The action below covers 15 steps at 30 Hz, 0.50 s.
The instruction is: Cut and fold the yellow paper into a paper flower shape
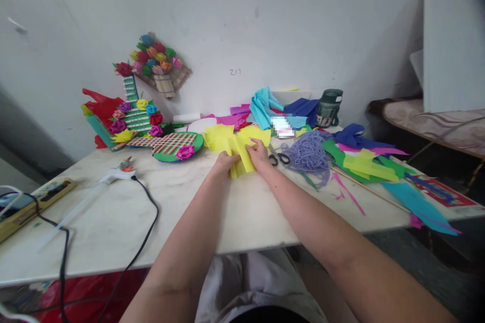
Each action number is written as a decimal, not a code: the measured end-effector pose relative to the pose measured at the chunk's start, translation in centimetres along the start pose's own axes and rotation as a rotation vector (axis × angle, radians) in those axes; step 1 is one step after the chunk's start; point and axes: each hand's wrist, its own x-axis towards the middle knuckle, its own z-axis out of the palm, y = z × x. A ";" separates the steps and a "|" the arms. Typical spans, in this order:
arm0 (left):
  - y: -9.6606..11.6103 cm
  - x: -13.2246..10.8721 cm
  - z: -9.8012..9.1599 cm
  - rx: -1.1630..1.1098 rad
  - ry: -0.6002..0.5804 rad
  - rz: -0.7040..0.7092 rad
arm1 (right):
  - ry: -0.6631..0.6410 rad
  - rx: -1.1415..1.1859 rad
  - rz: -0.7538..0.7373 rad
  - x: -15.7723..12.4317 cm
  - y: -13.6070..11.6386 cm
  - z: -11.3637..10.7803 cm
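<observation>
Between my two hands is a piece of yellow crepe paper (242,155), folded into flat layers and held just above the table. My left hand (226,161) grips its left edge, with the fingers partly behind the paper. At its right side, my right hand (258,154) pinches the paper between thumb and fingers. More yellow paper (219,137) lies spread behind the hands. Black-handled scissors (279,159) rest just right of my right hand, against a heap of purple yarn (308,155).
A glue gun (119,174) with a black cord lies left, near a power strip (38,204). A flower-decorated paper guitar (178,146) stands behind it. Coloured paper (265,106), a phone (282,127) and a dark bottle (329,108) line the back. Paper scraps (367,164) and a stick (371,190) lie right.
</observation>
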 end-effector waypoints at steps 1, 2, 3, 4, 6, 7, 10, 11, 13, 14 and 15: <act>0.0 0.0 0.0 0.003 0.009 0.008 | 0.025 -0.037 -0.034 0.1 0.1 0.1; 0.0 0.0 0.0 0.005 0.018 0.015 | 0.044 -0.074 -0.076 0.1 0.1 0.1; 0.0 0.1 0.0 0.006 0.034 0.018 | 0.054 -0.110 -0.116 0.1 0.1 0.1; -0.1 0.2 0.0 0.006 0.057 0.021 | 0.050 -0.143 -0.148 0.0 0.0 0.1; -0.1 0.4 -0.1 0.009 0.105 0.032 | -0.016 -0.187 -0.182 -0.2 -0.4 0.0; -0.2 0.5 -0.2 0.015 0.123 0.044 | -0.068 -0.190 -0.184 -0.5 -0.6 -0.1; -0.3 0.9 -0.7 0.053 0.156 0.087 | -0.209 -0.126 -0.174 -1.1 -1.2 -0.3; -0.4 1.0 -0.8 0.071 0.170 0.100 | -0.235 -0.098 -0.170 -1.3 -1.4 -0.2; -0.4 1.2 -1.2 0.104 0.196 0.117 | -0.252 -0.070 -0.158 -1.4 -1.4 -0.1; -0.4 1.3 -1.3 0.109 0.192 0.109 | -0.247 -0.072 -0.150 -1.4 -1.3 0.0; -0.4 1.4 -1.4 0.091 0.173 0.088 | -0.231 -0.087 -0.145 -1.3 -1.2 0.1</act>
